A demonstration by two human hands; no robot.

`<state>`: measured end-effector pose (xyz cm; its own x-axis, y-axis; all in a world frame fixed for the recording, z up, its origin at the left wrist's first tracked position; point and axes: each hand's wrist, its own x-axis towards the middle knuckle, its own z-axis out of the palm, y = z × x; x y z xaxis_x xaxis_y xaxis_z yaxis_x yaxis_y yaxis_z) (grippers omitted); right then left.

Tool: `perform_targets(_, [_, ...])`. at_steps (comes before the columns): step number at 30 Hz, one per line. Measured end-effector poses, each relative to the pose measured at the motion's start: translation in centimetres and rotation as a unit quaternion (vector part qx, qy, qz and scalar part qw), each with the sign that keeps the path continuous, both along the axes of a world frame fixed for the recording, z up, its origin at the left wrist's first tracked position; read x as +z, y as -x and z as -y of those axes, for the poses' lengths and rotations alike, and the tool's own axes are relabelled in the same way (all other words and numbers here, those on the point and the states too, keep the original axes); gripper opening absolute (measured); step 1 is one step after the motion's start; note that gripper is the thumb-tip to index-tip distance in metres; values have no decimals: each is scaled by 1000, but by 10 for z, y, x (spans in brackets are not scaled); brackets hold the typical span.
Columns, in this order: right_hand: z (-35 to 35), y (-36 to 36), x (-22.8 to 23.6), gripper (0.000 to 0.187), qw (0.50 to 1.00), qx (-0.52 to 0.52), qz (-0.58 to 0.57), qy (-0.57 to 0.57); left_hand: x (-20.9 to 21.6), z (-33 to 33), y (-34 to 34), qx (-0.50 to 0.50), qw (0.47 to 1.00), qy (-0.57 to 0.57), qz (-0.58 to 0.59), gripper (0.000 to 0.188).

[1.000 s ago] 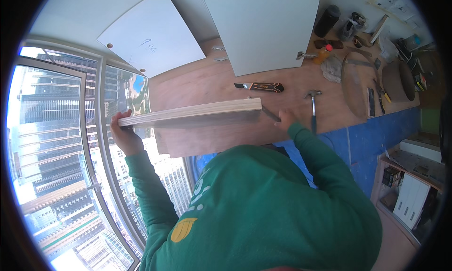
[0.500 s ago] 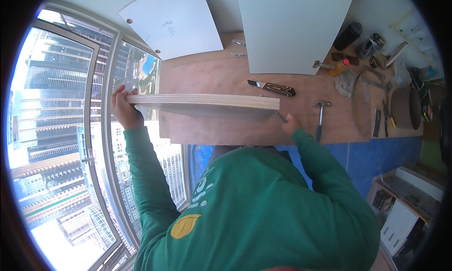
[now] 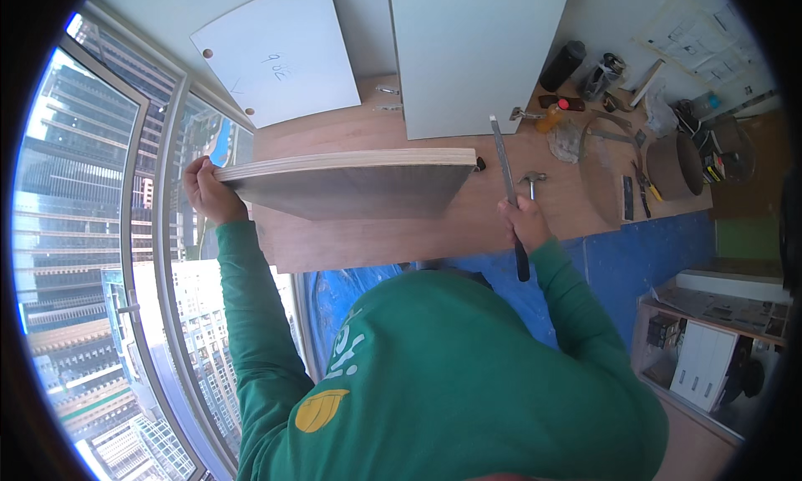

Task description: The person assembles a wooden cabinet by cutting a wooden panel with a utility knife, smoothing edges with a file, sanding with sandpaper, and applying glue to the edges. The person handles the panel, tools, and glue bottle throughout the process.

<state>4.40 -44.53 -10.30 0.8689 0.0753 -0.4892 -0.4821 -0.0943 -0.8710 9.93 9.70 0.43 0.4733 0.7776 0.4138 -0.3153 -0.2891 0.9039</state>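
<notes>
The plywood board [image 3: 347, 184] was held edge-up over the wooden worktop [image 3: 368, 247], its nine-o'clock end reaching past the worktop's edge toward the window [image 3: 79, 205]; a strip of worktop showed at six o'clock. The left hand [image 3: 214, 193] gripped that end; the right hand [image 3: 528, 222], at three o'clock, apart from the board, had its fingers wrapped around a flat file [image 3: 505, 161]. A white panel [image 3: 476, 55] stood at one o'clock. The right hand hid part of the claw hammer [image 3: 532, 178]; the board partly hid a black object [image 3: 480, 164].
</notes>
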Motion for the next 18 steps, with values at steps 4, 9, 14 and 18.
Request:
perform_targets(4, [-3,19,68,18,998,14,15,-63,0,0,6,-14,1000,-10,5,12])
perform_targets(9, [-8,35,125,26,987,13,-4,-160,-7,-1,12,-12,1000,-2,-16,14])
perform_targets(14, [-5,27,147,34,988,97,98,-64,3,-1,14,-1,1000,-5,-20,15])
perform_targets(18, [-3,15,165,40,960,151,217,91,2,-4,11,-12,993,115,29,16])
